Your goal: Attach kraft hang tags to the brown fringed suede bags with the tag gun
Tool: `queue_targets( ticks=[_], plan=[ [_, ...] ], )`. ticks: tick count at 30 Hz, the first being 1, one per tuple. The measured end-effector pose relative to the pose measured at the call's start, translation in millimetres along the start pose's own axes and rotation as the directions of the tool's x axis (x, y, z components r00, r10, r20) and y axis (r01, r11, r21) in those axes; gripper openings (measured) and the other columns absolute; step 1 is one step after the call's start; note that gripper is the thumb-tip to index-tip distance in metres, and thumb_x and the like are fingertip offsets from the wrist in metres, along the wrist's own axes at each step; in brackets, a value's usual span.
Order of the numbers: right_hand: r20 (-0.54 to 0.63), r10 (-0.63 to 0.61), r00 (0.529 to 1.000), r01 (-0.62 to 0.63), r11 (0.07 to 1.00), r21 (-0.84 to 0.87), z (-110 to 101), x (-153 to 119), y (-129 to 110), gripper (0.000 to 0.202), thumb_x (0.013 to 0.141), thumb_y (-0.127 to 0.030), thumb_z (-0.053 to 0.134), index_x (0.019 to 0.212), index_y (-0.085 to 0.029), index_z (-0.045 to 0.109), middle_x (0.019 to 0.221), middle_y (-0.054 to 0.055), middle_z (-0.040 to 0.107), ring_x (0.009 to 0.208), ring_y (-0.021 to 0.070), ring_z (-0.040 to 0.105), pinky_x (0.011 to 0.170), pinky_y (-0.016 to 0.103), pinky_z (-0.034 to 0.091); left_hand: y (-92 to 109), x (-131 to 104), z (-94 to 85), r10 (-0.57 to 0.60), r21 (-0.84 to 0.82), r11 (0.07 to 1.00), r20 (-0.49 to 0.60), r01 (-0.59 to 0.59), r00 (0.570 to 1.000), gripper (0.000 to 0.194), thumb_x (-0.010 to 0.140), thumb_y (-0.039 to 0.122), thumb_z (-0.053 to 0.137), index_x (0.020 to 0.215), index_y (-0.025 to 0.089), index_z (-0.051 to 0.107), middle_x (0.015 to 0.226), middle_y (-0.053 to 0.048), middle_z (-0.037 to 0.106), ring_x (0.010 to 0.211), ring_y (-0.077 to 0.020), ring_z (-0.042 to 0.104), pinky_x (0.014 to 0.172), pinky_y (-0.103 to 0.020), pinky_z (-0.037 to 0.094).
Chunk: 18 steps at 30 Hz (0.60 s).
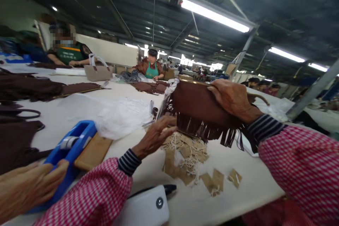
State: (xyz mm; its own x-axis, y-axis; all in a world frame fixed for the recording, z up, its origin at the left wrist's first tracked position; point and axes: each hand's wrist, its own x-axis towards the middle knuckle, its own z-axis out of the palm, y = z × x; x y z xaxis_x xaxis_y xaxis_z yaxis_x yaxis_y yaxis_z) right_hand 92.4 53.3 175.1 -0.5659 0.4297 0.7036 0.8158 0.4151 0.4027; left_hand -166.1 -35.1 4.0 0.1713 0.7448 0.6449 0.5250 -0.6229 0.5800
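A brown fringed bag (197, 104) is held up over the white table (238, 201), its fringe hanging down. My right hand (233, 99) grips its upper edge near the right end. At the bag's lower left is my left hand (156, 136), fingers stretched out and apart, the fingertips beside the fringe. White wrapping (169, 93) lies along the bag's left edge. Below the bag is a pile of tan paper tags (180, 166) with white strings, and a few loose tags (235, 178) lie to its right.
Another person's hand (34, 187) touches a blue tape dispenser (76, 137) at left. Nearby are a wooden block (94, 150), a white phone (145, 206) and clear plastic (119, 113). Brown bags (29, 88) lie far left. Two workers sit across the table beyond a beige handbag (99, 73).
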Motion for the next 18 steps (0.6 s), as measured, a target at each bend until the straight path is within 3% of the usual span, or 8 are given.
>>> queue_targets(
  ticks=[4,7,9,11,13,15,18],
  plan=[
    [0.101,-0.038,0.994,0.0,0.938,0.348,-37,0,-15,0.03,0.1,-0.04,0.05,0.094,-0.02,0.072,0.086,0.006,0.072,0.078,0.0224,0.061,0.068,0.032,0.04,29,2,-30.4,-0.201,0.046,0.976,-0.191,0.213,0.961,0.039,0.102,0.048,0.043,0.101,0.019,0.069,0.094,-0.003,0.07,0.088,-0.0193,0.064,0.082,-0.03,0.049],
    [0.249,-0.093,0.964,-0.095,0.754,0.65,-48,-2,-14,0.034,0.098,-0.044,0.056,0.087,-0.017,0.073,0.079,0.004,0.068,0.069,0.0179,0.058,0.062,0.029,0.04,31,-13,-48.9,-0.229,0.106,0.954,-0.354,0.282,0.907,0.04,0.101,0.049,0.042,0.1,0.019,0.067,0.097,-0.004,0.068,0.09,-0.0195,0.062,0.082,-0.029,0.047],
    [0.358,-0.161,0.92,-0.2,0.593,0.78,-41,-9,-15,0.039,0.096,-0.05,0.058,0.084,-0.015,0.072,0.073,0.003,0.065,0.063,0.0145,0.054,0.057,0.026,0.037,27,-24,-55.0,-0.251,0.085,0.949,-0.386,0.305,0.888,0.042,0.101,0.051,0.04,0.105,0.019,0.066,0.103,-0.004,0.069,0.094,-0.0203,0.062,0.083,-0.03,0.048],
    [0.44,-0.23,0.868,-0.297,0.47,0.831,-18,-19,-22,0.043,0.093,-0.054,0.06,0.082,-0.015,0.072,0.071,0.002,0.064,0.06,0.0131,0.052,0.054,0.025,0.036,17,-34,-55.4,-0.305,0.071,0.935,-0.343,0.348,0.889,0.046,0.101,0.054,0.037,0.104,0.018,0.066,0.1,-0.004,0.07,0.092,-0.0205,0.062,0.08,-0.03,0.049],
    [0.494,-0.277,0.824,-0.361,0.414,0.835,19,-34,-35,0.043,0.091,-0.055,0.061,0.08,-0.015,0.072,0.073,0.002,0.065,0.062,0.0137,0.053,0.055,0.025,0.037,3,-41,-51.6,-0.379,0.121,0.899,-0.27,0.421,0.885,0.046,0.099,0.055,0.037,0.096,0.019,0.067,0.089,-0.003,0.07,0.085,-0.0202,0.062,0.075,-0.03,0.048],
    [0.531,-0.31,0.788,-0.389,0.419,0.821,64,-56,-52,0.042,0.09,-0.053,0.061,0.076,-0.015,0.072,0.073,0.003,0.066,0.064,0.015,0.054,0.058,0.026,0.039,-15,-47,-45.4,-0.467,0.22,0.835,-0.201,0.505,0.861,0.042,0.096,0.054,0.043,0.085,0.02,0.067,0.079,-0.002,0.069,0.079,-0.0201,0.062,0.07,-0.029,0.045],
    [0.623,-0.332,0.708,-0.417,0.516,0.748,130,-93,-75,0.038,0.085,-0.049,0.064,0.071,-0.015,0.071,0.07,0.003,0.066,0.065,0.0167,0.055,0.059,0.028,0.039,-41,-57,-35.1,-0.572,0.345,0.739,-0.132,0.579,0.809,0.034,0.092,0.047,0.05,0.081,0.022,0.068,0.076,-0.002,0.07,0.078,-0.0213,0.064,0.068,-0.029,0.042]
  ],
)
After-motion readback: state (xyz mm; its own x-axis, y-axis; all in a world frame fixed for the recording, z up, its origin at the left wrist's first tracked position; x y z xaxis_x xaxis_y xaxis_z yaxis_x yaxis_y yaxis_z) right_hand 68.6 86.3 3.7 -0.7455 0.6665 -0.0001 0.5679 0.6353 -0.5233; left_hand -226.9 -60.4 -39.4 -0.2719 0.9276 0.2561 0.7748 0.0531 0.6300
